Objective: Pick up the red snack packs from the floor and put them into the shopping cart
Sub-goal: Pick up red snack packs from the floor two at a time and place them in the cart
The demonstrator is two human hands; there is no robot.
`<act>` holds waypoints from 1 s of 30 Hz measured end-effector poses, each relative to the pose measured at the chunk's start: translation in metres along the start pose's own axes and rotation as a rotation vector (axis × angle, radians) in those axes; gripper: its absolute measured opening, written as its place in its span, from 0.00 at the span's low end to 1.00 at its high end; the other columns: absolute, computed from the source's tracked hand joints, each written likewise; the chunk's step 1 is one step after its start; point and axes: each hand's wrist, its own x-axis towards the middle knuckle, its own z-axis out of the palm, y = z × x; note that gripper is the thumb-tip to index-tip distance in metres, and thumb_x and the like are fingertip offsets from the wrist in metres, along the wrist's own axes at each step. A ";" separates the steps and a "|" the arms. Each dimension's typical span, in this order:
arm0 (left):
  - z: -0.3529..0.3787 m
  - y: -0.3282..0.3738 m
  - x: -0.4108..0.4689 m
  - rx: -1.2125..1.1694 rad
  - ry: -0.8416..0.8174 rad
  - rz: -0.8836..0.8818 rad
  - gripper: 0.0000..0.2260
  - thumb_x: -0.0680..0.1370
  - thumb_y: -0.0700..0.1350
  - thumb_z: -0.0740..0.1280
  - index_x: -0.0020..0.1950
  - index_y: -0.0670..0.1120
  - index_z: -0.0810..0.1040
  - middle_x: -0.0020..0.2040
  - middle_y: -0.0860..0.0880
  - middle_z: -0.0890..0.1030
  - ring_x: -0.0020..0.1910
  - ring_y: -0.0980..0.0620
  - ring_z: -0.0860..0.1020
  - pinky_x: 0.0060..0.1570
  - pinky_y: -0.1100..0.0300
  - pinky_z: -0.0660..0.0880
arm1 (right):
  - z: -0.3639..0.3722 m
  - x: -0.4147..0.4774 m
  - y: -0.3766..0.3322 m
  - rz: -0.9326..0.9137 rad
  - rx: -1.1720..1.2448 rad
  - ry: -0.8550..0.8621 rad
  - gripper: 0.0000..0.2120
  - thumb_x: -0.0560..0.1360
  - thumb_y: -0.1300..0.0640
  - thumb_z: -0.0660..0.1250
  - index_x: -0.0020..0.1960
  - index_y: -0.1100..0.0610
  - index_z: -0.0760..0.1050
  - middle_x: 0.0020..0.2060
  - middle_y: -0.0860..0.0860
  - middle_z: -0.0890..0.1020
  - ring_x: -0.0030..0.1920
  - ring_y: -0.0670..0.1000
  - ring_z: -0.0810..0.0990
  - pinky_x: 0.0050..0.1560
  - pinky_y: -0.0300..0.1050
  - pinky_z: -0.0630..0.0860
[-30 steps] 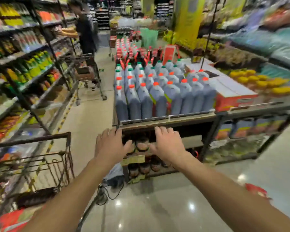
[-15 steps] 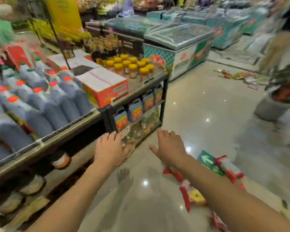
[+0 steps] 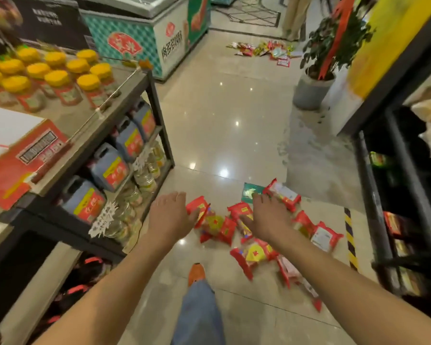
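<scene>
The floor is polished tile, glossy enough to throw back the ceiling lights as bright spots. The red snack packs are thin plastic film, shiny and crinkled (blur hides any finer texture). The shelf frame is dark matt metal. The jugs are smooth bluish plastic with glossy labels, and the jars have yellow plastic lids. The box is printed cardboard. The plant pot looks matt grey and rough. The trouser leg is blue denim cloth
</scene>
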 end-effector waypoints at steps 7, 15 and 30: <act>0.030 -0.023 0.134 -0.006 -0.146 0.044 0.29 0.85 0.64 0.57 0.78 0.46 0.71 0.75 0.45 0.76 0.74 0.42 0.73 0.69 0.48 0.70 | 0.031 0.113 -0.010 0.072 0.011 -0.136 0.36 0.83 0.35 0.59 0.81 0.58 0.60 0.73 0.58 0.74 0.71 0.62 0.74 0.65 0.55 0.74; 0.142 -0.051 0.262 0.060 -0.293 0.045 0.31 0.84 0.65 0.57 0.78 0.46 0.70 0.76 0.43 0.75 0.75 0.40 0.73 0.70 0.45 0.68 | 0.135 0.240 -0.024 0.045 0.025 -0.256 0.34 0.83 0.37 0.63 0.80 0.58 0.64 0.73 0.60 0.75 0.71 0.63 0.73 0.70 0.58 0.69; 0.509 -0.065 0.431 0.116 -0.373 0.078 0.29 0.85 0.63 0.58 0.78 0.45 0.70 0.75 0.43 0.75 0.75 0.39 0.72 0.74 0.43 0.66 | 0.495 0.443 0.011 0.018 0.097 -0.434 0.44 0.79 0.33 0.67 0.83 0.59 0.59 0.78 0.60 0.70 0.75 0.64 0.70 0.73 0.60 0.71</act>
